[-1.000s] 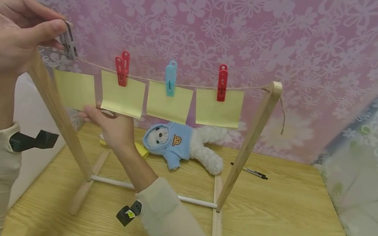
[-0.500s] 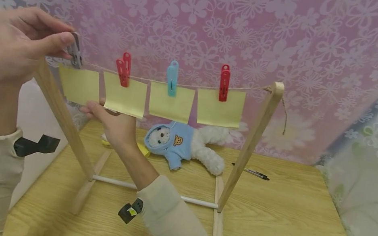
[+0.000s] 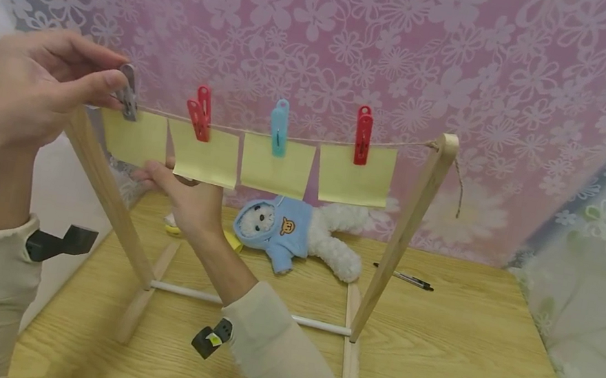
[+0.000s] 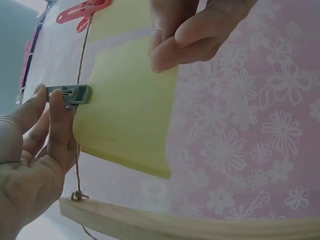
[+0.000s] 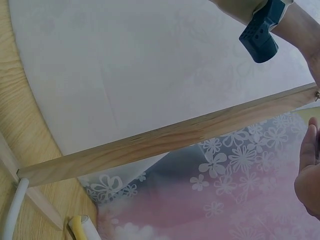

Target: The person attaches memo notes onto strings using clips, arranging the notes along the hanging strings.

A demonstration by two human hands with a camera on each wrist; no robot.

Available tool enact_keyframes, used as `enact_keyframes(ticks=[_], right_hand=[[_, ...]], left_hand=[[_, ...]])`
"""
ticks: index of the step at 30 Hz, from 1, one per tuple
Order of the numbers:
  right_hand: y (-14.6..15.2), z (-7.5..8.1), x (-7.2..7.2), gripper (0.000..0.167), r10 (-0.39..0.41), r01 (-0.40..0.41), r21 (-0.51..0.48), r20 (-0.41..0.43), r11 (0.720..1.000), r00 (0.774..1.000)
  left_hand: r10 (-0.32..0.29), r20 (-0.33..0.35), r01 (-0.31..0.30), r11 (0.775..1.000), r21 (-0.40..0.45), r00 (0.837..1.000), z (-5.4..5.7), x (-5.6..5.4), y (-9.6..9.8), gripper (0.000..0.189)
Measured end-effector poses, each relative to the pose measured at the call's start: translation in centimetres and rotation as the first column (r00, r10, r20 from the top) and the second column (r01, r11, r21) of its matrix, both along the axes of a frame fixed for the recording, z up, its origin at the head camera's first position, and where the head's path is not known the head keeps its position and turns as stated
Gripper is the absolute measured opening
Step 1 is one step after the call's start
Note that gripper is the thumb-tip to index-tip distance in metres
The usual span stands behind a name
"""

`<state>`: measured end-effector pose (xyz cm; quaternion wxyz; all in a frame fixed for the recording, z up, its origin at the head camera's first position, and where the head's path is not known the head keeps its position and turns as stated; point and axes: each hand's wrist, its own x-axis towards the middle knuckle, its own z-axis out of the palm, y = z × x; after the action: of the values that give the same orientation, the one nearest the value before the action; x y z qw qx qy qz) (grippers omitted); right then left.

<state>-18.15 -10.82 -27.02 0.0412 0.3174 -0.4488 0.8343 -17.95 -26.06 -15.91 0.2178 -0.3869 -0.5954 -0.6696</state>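
My left hand point(image 3: 38, 87) pinches a grey clothespin point(image 3: 129, 96) between thumb and fingers. In the left wrist view the clothespin point(image 4: 80, 94) lies across the twine point(image 4: 78, 65) and overlaps the top edge of the leftmost yellow paper note point(image 4: 127, 110). My right hand point(image 3: 191, 205) holds that note point(image 3: 140, 140) at its lower right corner; its fingertips are partly hidden behind the paper. To the right, three more yellow notes hang on the line under a red clothespin point(image 3: 201, 115), a blue clothespin point(image 3: 279, 128) and another red clothespin point(image 3: 363, 136).
A wooden frame with a right post point(image 3: 405, 230), a left post point(image 3: 107, 199) and a white crossbar point(image 3: 320, 325) stands on the table point(image 3: 466, 357). Behind it lie a plush toy point(image 3: 291, 226) in a blue hoodie and a pen point(image 3: 410, 278). A flowered cloth point(image 3: 326, 35) hangs behind.
My left hand has moved down and to the right with the grey clothespin, which now overlaps the leftmost note's top edge. That note has risen to the line; my right hand still holds its corner.
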Motion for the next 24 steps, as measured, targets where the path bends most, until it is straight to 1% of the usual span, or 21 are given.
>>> enact_keyframes(ticks=[3,4,8,11,14,18,21,24], right_hand=[[-0.2,-0.5,-0.5,0.037,0.006,-0.006,0.003,0.015,1.0,1.0],[-0.3,-0.7,-0.7,0.039,0.013,-0.013,-0.001,0.02,1.0,1.0],[-0.5,-1.0,-1.0,0.048,0.037,-0.036,-0.027,0.026,0.999,0.999],[-0.5,-1.1,-1.0,0.045,0.031,-0.03,-0.032,0.012,0.999,0.999],[-0.4,-1.1,-1.1,0.037,0.009,-0.009,0.001,0.003,1.0,1.0],[-0.2,-1.2,-1.2,0.031,0.004,-0.005,0.045,0.015,0.999,1.0],[-0.1,-1.4,-1.2,0.034,0.01,-0.011,0.066,0.023,0.998,1.0],[0.0,-1.6,-1.1,0.039,0.018,-0.022,0.085,0.049,0.996,0.999]], left_hand=[[-0.003,-0.017,0.002,0.999,-0.038,1.0,-0.2,0.1,-0.1,0.018],[0.002,-0.01,-0.002,0.999,-0.041,1.0,-0.2,0.1,-0.1,0.018],[0.052,0.031,-0.051,0.998,-0.033,0.998,-0.3,0.2,0.0,0.018],[0.093,0.044,-0.092,0.995,-0.028,0.995,-0.3,0.3,0.0,0.017],[0.117,0.049,-0.116,0.993,-0.022,0.992,-0.3,0.4,-0.1,0.017],[0.119,0.08,-0.119,0.993,-0.012,0.99,-0.3,0.4,-0.4,0.019],[0.114,0.105,-0.112,0.993,-0.026,0.988,-0.2,0.5,-0.4,0.021],[0.146,0.124,-0.14,0.989,-0.057,0.982,-0.1,0.5,-0.4,0.022]])
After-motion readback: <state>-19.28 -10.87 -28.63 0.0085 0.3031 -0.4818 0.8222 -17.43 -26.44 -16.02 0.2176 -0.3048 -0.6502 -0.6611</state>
